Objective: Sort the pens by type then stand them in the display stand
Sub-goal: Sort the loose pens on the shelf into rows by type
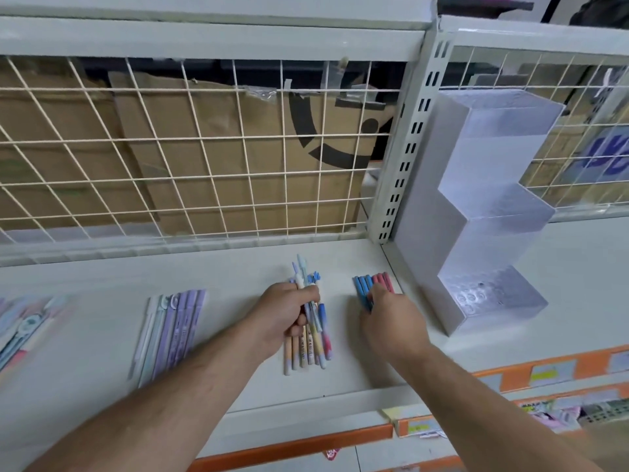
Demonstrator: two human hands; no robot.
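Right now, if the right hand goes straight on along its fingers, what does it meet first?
The blue and pink pens, which the right hand touches at its fingertips. Beyond them, probably the wire mesh.

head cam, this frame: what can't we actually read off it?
All head view:
- Blue and pink pens: lower ends and count hidden under the right hand, and so is whether it grips them.
- Pastel pens in the left hand: print too small and blurred.
- Display stand: holes on upper tiers washed out by glare.
- Packets at far left: cut by the frame edge, motion-blurred.
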